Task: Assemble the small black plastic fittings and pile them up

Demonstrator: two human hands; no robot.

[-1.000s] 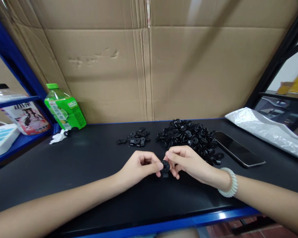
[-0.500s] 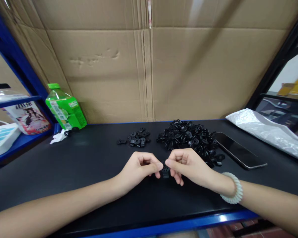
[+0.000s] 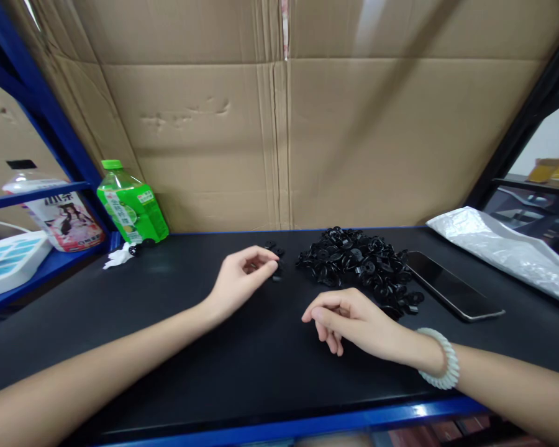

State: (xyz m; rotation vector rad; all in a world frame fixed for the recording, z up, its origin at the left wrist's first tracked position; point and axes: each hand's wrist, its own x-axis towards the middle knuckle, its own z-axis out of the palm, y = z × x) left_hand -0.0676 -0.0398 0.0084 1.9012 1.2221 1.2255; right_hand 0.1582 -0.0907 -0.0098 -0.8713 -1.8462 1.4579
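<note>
My left hand (image 3: 242, 277) is over the small group of black plastic parts (image 3: 271, 244), hiding most of it. Its thumb and index finger pinch together at a small black part (image 3: 276, 277), mostly covered by the fingertips. My right hand (image 3: 342, 320) hovers in front of the larger heap of black plastic parts (image 3: 349, 256). Its fingers curve loosely and stand partly apart, with nothing visible in them. Many pieces in the heap look round and disc-like. A pale coiled band (image 3: 442, 359) circles the right wrist.
Right of the heap lies a dark phone (image 3: 454, 285), with a silvery plastic bag (image 3: 498, 248) behind it. A green drink bottle (image 3: 133, 205) and white crumpled tissue (image 3: 118, 256) sit at the back left. Cardboard (image 3: 205, 143) walls the rear; a blue edge (image 3: 279, 429) runs along the front.
My hands, together around a black part before, are now separated. The left has moved back and left to the small group; the right stays nearly in place without the part.
</note>
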